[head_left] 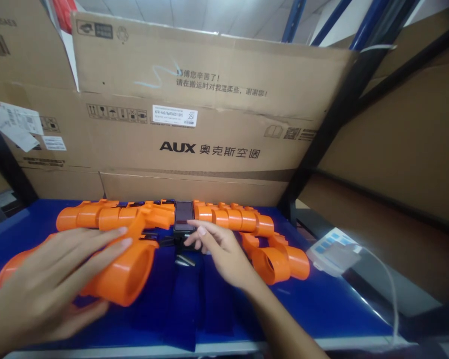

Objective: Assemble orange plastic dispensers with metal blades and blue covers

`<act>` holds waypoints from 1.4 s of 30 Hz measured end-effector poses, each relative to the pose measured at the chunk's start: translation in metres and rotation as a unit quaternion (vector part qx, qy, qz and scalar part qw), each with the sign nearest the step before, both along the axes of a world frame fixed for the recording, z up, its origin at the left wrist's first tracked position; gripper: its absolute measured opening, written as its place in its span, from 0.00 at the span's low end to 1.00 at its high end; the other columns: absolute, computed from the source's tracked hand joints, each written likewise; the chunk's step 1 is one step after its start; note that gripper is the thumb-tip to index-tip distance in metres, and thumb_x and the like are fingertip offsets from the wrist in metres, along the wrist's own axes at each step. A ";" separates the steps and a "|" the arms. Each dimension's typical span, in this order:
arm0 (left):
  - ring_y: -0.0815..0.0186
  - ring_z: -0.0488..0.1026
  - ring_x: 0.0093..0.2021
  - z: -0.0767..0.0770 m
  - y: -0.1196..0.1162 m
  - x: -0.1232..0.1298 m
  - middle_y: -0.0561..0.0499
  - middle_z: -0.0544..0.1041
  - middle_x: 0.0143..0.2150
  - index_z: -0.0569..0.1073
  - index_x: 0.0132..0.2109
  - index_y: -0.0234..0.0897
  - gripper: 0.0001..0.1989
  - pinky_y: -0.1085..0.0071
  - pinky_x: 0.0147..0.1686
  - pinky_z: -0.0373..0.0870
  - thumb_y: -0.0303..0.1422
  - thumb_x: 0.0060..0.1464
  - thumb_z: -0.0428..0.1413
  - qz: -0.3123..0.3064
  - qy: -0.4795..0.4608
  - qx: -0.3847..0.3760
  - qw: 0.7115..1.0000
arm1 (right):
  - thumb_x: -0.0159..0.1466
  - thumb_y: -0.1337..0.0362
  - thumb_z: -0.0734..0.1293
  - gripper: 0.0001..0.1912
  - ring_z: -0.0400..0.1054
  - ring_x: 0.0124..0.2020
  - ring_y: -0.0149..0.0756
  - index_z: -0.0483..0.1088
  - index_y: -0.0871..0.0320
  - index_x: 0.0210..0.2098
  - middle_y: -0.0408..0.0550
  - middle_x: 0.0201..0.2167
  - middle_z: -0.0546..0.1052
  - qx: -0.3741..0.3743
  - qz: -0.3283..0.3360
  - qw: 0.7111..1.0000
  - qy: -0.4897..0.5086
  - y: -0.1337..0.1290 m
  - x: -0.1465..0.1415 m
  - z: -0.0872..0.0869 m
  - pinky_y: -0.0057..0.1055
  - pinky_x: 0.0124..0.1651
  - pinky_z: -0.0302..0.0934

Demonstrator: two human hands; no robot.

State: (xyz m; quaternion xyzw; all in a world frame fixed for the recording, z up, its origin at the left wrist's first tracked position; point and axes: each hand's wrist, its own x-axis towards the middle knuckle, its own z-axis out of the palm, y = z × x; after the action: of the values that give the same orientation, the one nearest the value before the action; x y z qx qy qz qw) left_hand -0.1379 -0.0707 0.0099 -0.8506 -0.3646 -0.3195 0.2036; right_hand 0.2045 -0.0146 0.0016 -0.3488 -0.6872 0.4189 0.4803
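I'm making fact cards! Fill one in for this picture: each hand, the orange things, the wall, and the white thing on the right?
Left hand: laid over some orange tubes
Right hand: one finger out over a black gadget; touching or not, I cannot tell
Orange tubes: in rows on both sides of the gadget
Table top: blue
Back wall: brown cardboard printed "AUX"
Right side: a white box with a white cord
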 end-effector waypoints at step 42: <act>0.70 0.67 0.24 -0.080 0.057 0.169 0.53 0.75 0.30 0.72 0.44 0.39 0.17 0.73 0.25 0.64 0.46 0.57 0.62 -0.239 -0.633 -0.535 0.507 | 0.57 0.54 0.76 0.10 0.68 0.26 0.34 0.79 0.55 0.32 0.44 0.27 0.79 -0.030 -0.064 0.825 -0.560 0.045 0.033 0.010 0.30 0.27 0.48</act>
State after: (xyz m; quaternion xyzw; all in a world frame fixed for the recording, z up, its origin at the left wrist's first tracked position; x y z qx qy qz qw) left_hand 0.0311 -0.0134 -0.0702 -0.4248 -0.2812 -0.5539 -0.6585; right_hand 0.2373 0.0305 0.0112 -0.5809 -0.8014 0.1397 0.0280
